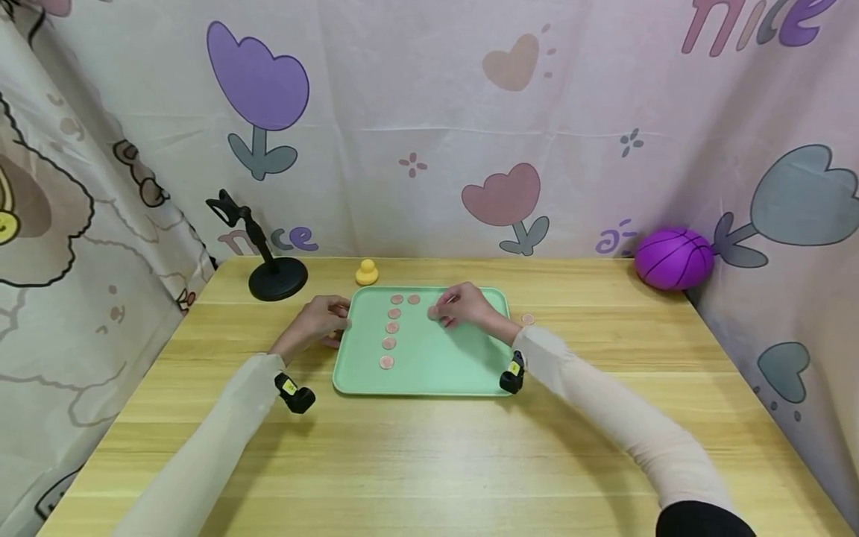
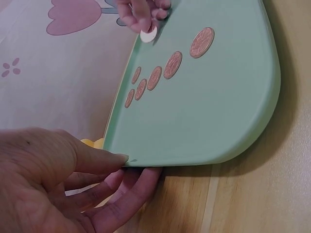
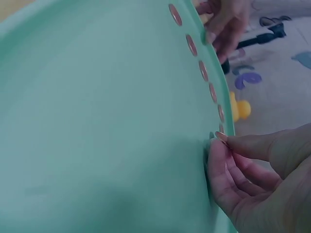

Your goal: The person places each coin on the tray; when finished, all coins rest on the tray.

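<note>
A mint-green tray (image 1: 456, 377) lies on the wooden table. My left hand (image 1: 321, 319) grips its left rim, thumb on top and fingers below, as the left wrist view shows. Several copper-coloured coins lie in the tray: a column down its left part, with the nearest coin (image 1: 386, 362) at the bottom, and another coin (image 1: 414, 299) beside the top one. Over the tray's far side, my right hand (image 1: 464, 306) pinches a coin (image 3: 221, 136) between thumb and fingertips, close to the tray surface and right of that top pair.
One more coin (image 1: 527, 319) lies on the table just right of the tray. Behind the tray sits a yellow rubber duck (image 1: 367, 273). A black stand (image 1: 278, 279) is at the back left, a purple basketball (image 1: 674, 259) at the back right. Printed curtains (image 1: 403, 97) hang behind the table.
</note>
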The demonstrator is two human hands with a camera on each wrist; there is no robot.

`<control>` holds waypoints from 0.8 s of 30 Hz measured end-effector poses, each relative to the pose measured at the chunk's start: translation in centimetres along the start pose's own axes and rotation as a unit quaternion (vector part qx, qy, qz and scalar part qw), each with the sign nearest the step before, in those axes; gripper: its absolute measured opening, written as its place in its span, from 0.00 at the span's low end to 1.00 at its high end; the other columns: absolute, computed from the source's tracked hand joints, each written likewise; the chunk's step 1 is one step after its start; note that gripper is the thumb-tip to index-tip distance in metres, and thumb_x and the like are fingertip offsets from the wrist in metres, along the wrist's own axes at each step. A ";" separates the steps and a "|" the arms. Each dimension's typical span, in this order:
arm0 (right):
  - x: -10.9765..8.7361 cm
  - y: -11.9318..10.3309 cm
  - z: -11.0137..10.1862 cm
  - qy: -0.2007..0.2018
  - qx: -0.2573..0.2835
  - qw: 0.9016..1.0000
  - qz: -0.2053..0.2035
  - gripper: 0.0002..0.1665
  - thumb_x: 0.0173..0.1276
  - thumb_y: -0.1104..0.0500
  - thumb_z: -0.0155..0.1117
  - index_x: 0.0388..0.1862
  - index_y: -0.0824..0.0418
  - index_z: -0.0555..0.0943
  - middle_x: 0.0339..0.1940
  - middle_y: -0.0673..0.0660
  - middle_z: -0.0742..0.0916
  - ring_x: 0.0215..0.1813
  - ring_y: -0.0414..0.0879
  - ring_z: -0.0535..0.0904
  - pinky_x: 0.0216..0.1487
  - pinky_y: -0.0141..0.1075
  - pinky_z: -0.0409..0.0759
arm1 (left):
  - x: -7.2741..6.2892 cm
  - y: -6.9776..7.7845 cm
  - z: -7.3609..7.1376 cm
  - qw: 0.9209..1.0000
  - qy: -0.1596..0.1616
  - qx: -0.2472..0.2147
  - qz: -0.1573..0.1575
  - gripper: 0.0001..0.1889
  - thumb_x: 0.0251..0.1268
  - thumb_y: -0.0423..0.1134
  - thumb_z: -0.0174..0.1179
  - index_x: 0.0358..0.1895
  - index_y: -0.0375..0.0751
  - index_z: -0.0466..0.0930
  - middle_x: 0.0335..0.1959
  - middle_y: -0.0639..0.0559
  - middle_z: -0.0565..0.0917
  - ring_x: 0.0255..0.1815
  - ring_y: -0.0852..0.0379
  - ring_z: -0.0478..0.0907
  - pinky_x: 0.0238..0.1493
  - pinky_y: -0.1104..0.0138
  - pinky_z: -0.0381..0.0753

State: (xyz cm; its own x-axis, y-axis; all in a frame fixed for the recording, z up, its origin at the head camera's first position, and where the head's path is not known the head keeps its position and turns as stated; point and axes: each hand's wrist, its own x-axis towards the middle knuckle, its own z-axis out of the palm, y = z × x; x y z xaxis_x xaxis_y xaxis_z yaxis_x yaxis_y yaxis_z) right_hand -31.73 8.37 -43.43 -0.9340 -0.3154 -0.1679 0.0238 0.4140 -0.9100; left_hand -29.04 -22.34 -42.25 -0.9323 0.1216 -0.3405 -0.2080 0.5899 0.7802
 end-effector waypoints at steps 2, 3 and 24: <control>0.3 -0.4 0.7 -0.005 -0.016 1.000 -0.002 0.08 0.72 0.65 0.70 0.40 0.73 0.86 0.34 0.65 0.91 0.30 0.46 0.87 0.36 0.38 0.91 | -0.1 0.0 0.0 1.000 -0.001 0.000 0.002 0.27 0.75 0.27 0.56 0.75 0.28 0.66 0.58 0.35 0.74 0.49 0.46 0.77 0.43 0.60 0.92; 0.6 -0.6 1.0 -0.007 -0.026 1.000 -0.003 0.08 0.72 0.65 0.70 0.39 0.72 0.86 0.33 0.64 0.91 0.29 0.46 0.86 0.36 0.37 0.91 | -0.1 0.0 0.0 1.000 -0.002 0.000 0.003 0.27 0.76 0.27 0.56 0.75 0.28 0.66 0.58 0.34 0.74 0.50 0.46 0.77 0.43 0.60 0.92; 2.0 -1.9 2.9 0.014 -0.161 0.987 -0.005 0.25 0.71 0.58 0.73 0.15 0.58 0.74 0.14 0.51 0.78 0.19 0.41 0.73 0.22 0.30 0.79 | -0.2 0.0 -0.1 1.000 -0.003 -0.004 0.015 0.27 0.74 0.27 0.57 0.73 0.26 0.67 0.55 0.36 0.74 0.46 0.48 0.79 0.40 0.60 0.92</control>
State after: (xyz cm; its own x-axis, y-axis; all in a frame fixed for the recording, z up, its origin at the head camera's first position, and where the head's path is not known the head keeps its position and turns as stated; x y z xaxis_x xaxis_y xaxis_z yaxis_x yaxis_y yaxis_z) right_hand -32.61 4.49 -43.19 -0.9431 -0.2991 -0.1452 -0.0957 0.6625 -0.7430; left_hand -28.92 -22.41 -42.14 -0.9362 0.1448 -0.3204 -0.1824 0.5789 0.7947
